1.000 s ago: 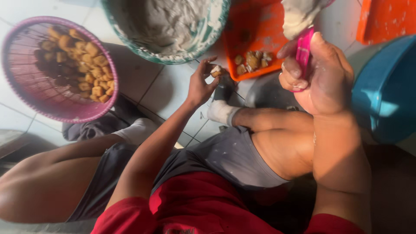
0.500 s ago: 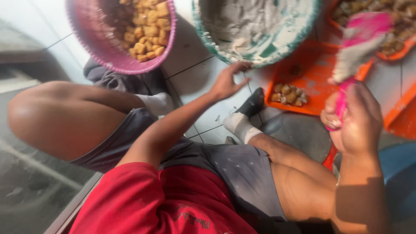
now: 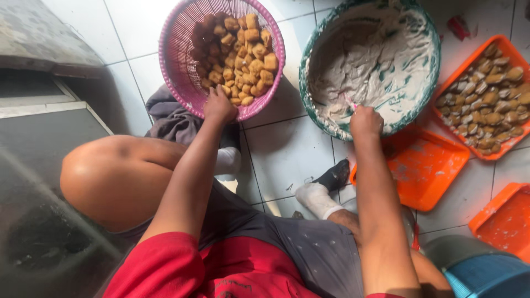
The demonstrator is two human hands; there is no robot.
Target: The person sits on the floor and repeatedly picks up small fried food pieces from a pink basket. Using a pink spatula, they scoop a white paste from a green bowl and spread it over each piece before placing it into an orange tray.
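My left hand [image 3: 219, 106] reaches into the near rim of a pink plastic basket [image 3: 175, 33] full of several fried golden-brown tofu pieces [image 3: 237, 52]; its fingers curl among the pieces at the edge. My right hand [image 3: 366, 121] is closed around a pink-handled tool [image 3: 350, 103] whose tip dips into the pale grey-white paste [image 3: 372, 55] inside a large green-and-white bowl [image 3: 425, 94]. Both arms stretch forward over my bent legs on the tiled floor.
An orange tray [image 3: 505, 47] with several filled tofu pieces [image 3: 488, 99] lies at the right. Two smeared orange trays [image 3: 428, 171] [image 3: 505, 221] sit nearer. A blue tub [image 3: 488, 278] is at bottom right, a grey cloth [image 3: 171, 118] under the basket, a dark step at left.
The view swung left and down. My left hand moved from near the bowl into the pink basket. My right hand, raised with the pink tool, came down to the paste bowl.
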